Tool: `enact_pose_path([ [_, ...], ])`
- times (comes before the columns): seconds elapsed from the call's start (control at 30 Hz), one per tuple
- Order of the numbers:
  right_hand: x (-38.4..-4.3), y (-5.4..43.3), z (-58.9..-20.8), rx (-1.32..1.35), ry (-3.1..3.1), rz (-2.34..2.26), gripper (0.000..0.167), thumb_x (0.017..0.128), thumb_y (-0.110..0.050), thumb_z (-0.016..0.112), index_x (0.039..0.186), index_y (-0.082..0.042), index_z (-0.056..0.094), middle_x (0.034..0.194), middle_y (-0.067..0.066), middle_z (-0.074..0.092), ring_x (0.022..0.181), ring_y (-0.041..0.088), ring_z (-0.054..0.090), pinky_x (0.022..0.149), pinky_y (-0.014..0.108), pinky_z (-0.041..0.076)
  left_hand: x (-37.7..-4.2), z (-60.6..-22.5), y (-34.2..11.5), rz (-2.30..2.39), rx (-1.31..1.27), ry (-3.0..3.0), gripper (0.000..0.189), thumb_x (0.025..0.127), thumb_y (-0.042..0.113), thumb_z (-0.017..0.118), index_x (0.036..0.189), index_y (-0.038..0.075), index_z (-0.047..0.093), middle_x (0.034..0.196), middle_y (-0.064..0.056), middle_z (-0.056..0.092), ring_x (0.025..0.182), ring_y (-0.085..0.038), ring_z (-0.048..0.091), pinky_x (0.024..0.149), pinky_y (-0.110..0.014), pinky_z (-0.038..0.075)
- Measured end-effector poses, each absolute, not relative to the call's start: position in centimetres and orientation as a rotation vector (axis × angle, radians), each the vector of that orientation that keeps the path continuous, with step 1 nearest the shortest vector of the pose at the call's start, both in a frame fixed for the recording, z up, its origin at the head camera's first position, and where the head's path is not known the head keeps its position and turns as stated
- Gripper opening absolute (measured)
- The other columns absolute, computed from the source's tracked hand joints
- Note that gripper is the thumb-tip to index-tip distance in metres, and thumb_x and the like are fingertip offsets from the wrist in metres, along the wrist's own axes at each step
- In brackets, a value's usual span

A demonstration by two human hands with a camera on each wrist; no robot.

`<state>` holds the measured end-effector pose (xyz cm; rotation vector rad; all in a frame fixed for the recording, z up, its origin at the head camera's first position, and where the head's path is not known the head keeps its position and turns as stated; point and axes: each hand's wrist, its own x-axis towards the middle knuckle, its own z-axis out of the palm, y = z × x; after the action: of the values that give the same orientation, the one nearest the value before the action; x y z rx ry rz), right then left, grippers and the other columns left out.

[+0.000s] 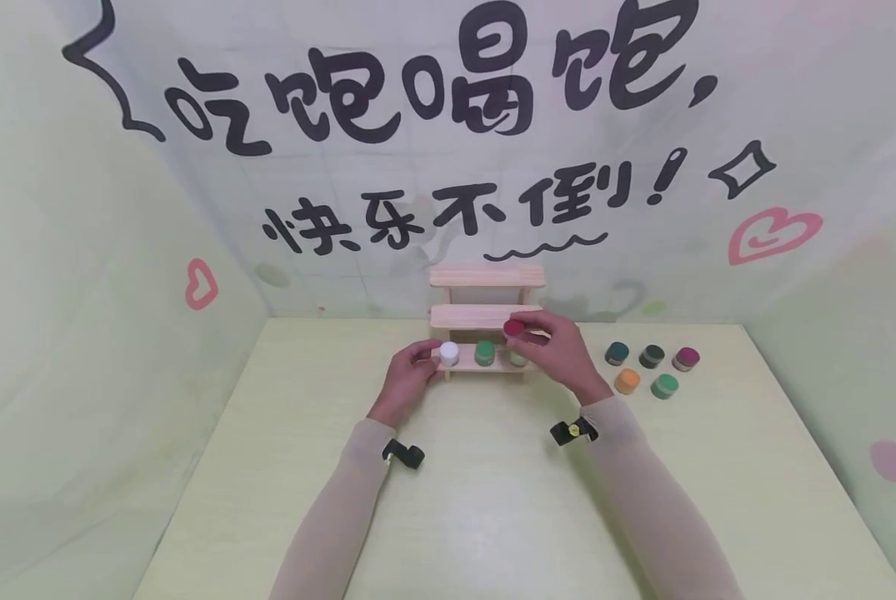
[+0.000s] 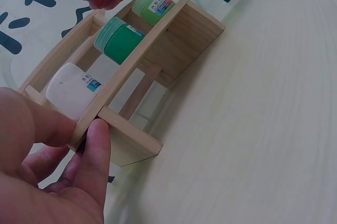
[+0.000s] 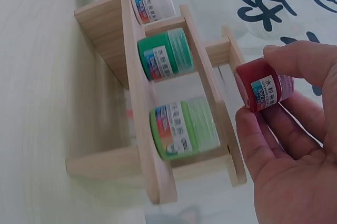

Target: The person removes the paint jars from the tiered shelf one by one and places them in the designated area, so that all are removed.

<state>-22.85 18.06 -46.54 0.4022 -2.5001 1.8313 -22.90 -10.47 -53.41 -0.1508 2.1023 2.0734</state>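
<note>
A small stepped wooden rack (image 1: 488, 317) stands at the back of the table. On its lowest step are a white paint jar (image 2: 73, 91), a green paint jar (image 3: 164, 54) and a light green paint jar (image 3: 184, 128). My left hand (image 1: 408, 377) grips the left end of that step between thumb and fingers, beside the white jar. Between thumb and fingers of my right hand (image 1: 563, 350) is a red paint jar (image 3: 261, 84). It is held in the air above the light green jar, close to the middle step and apart from the wood.
Right of the rack several more jars stand on the table: a dark teal jar (image 1: 617, 353), a black jar (image 1: 652, 357), a magenta jar (image 1: 686, 359), an orange jar (image 1: 628, 382) and a green jar (image 1: 664, 386). Behind the rack hangs a printed cloth (image 1: 387, 167).
</note>
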Motion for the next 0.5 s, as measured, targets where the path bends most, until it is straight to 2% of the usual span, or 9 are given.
enact_pose_path([
  [0.5, -20.9, 22.0, -47.3, 0.282, -2.590, 1.755, 0.048, 0.094, -0.018, 0.082, 0.138, -0.007, 0.068, 0.134, 0.015, 0.068, 0.120, 0.024, 0.067, 0.096, 0.014, 0.058, -22.8, -53.6, -10.4, 2.072, -0.139, 2.119, 0.035, 0.101, 0.006, 0.066, 0.136, 0.011, 0.069, 0.129, -0.015, 0.062, 0.109, -0.020, 0.065, 0.094, -0.026, 0.064],
])
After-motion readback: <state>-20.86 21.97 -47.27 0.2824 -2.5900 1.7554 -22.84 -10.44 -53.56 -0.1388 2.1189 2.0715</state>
